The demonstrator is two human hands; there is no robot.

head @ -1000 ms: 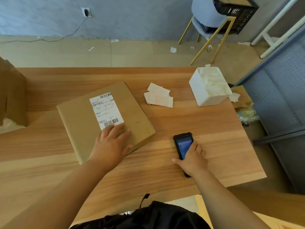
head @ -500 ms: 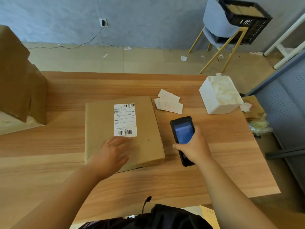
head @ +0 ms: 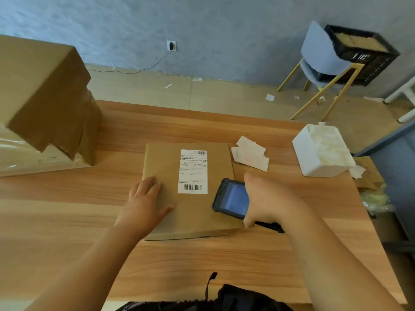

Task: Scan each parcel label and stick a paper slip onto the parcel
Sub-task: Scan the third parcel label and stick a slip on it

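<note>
A flat brown parcel [head: 190,194] lay on the wooden worktop [head: 67,221], its white label [head: 193,171] facing up with barcodes at its top and bottom. The left hand [head: 143,202] lay flat and spread on the parcel's near-left part, holding nothing. The right hand [head: 267,198] had its grip closed round a dark scanner [head: 231,198], screen up, held over the parcel's right edge just beside the label's lower barcode. Loose paper slips [head: 250,156] lay just beyond the parcel's far-right corner. A white box [head: 314,158] stood further right, and a big carton [head: 45,95] at far left.
</note>
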